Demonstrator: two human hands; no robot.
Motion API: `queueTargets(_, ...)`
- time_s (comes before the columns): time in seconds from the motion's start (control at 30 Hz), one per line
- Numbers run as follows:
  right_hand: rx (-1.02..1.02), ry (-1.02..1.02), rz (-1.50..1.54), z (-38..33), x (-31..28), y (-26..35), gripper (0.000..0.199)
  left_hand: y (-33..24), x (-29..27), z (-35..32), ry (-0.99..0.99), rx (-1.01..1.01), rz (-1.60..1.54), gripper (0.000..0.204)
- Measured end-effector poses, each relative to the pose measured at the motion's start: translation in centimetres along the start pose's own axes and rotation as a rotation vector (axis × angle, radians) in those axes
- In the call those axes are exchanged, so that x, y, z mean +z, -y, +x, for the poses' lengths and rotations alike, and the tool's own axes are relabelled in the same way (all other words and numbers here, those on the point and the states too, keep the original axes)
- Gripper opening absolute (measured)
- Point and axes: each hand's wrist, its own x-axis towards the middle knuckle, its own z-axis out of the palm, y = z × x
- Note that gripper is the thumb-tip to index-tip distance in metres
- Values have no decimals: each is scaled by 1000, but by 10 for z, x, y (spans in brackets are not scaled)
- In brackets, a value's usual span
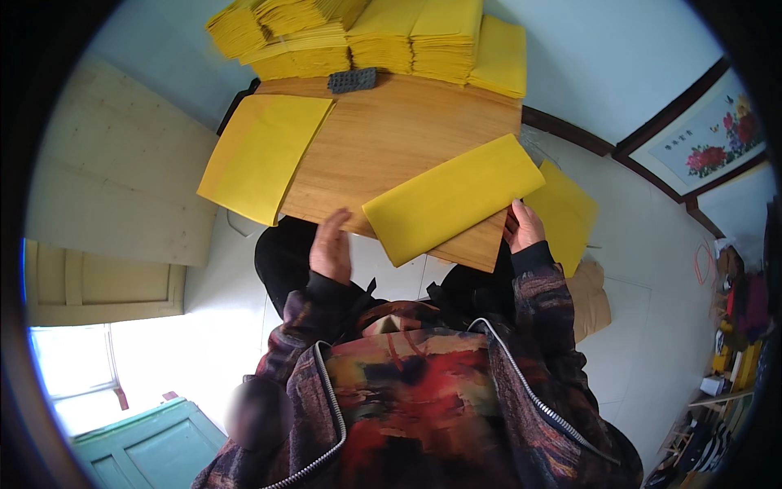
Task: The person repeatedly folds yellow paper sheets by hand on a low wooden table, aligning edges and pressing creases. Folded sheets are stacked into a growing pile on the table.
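Note:
A folded yellow paper sheet (452, 196) lies slantwise on the near part of a wooden table (391, 138). My right hand (525, 226) grips its right end at the table's near right corner. My left hand (330, 244) hovers at the table's near edge, fingers apart, just left of the sheet's near left corner and holding nothing. Another yellow sheet (566, 216) hangs off the table's right side, just beyond my right hand.
A flat yellow sheet (261, 155) overhangs the table's left edge. Several stacks of yellow paper (383, 37) line the far edge, with a dark grey block (352, 80) before them. A framed flower picture (709, 138) leans at the right; a green door (147, 448) is lower left.

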Motion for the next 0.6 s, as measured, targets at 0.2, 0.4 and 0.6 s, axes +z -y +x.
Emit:
queueTargets(0.2, -55, -69, -30, 4, 3, 6, 32, -59, 44, -17, 627, 317, 433, 79)
queueTargets(0.4, -80, -203, -35, 44, -3, 12, 27, -53, 61, -5, 613, 433, 657, 77)
queueTargets(0.6, -252, -79, -404, 75, 6, 27, 28, -37, 43, 37, 688, 280, 632, 86)
